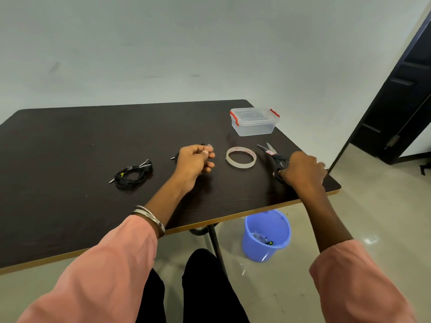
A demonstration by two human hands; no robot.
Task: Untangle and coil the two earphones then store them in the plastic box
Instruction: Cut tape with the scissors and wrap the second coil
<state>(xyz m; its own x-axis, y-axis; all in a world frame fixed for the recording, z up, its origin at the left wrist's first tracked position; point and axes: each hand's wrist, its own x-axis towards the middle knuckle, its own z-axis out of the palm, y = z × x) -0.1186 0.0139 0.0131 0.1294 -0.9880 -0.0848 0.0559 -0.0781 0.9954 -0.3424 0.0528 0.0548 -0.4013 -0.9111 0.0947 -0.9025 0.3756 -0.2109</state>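
One black earphone [131,174] lies coiled on the dark table [70,145], left of my hands. My left hand [194,159] is closed around the second earphone; its jack plug [173,157] sticks out to the left, and a small piece of clear tape [209,145] shows at my fingertips. My right hand [303,170] rests on the black handles of the scissors [271,152], whose blades are open and point away from me. The clear plastic box [254,122] with red latches stands shut at the far right of the table.
A roll of clear tape [241,157] lies between my hands. The table's right edge runs just beside my right hand. A blue bucket [265,235] stands on the floor under that corner. A dark door frame [401,89] is at the right.
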